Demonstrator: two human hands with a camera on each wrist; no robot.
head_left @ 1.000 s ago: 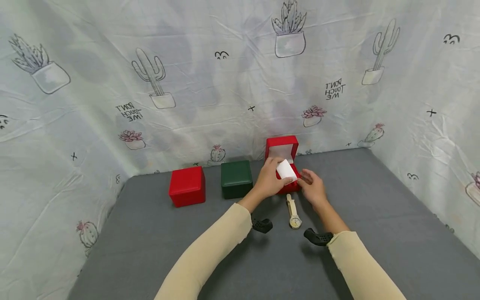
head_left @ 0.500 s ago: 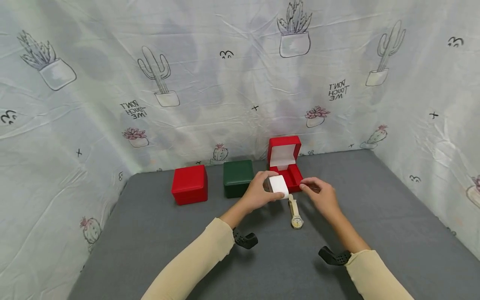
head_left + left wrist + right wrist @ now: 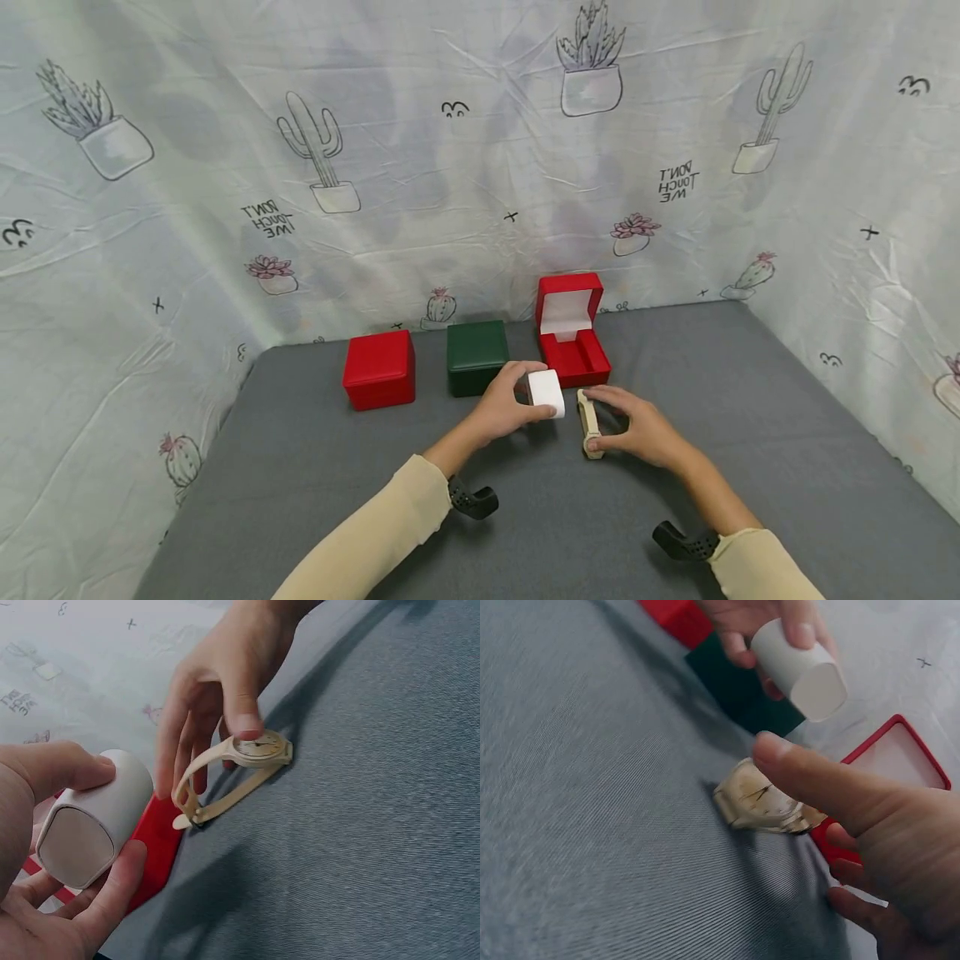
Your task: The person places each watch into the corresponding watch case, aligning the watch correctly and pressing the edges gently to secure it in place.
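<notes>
My left hand grips a white watch cushion, a rounded block with flat ends, above the table in front of the green box. Its thumb and fingers lie on opposite sides of the cushion in the left wrist view. To the right, my right hand is at a cream wristwatch, thumb on its dial end and fingers by the buckle end. The watch has its strap fastened in a loop. Behind both hands stands an open red watch box with a white-lined lid.
A closed red box and a closed green box stand left of the open one. The grey table meets a patterned cloth backdrop behind and at both sides.
My left hand has lifted the white cushion out of the red box and moved it toward me and left. My right hand has left the box and come down onto the wristwatch, which has turned slightly.
</notes>
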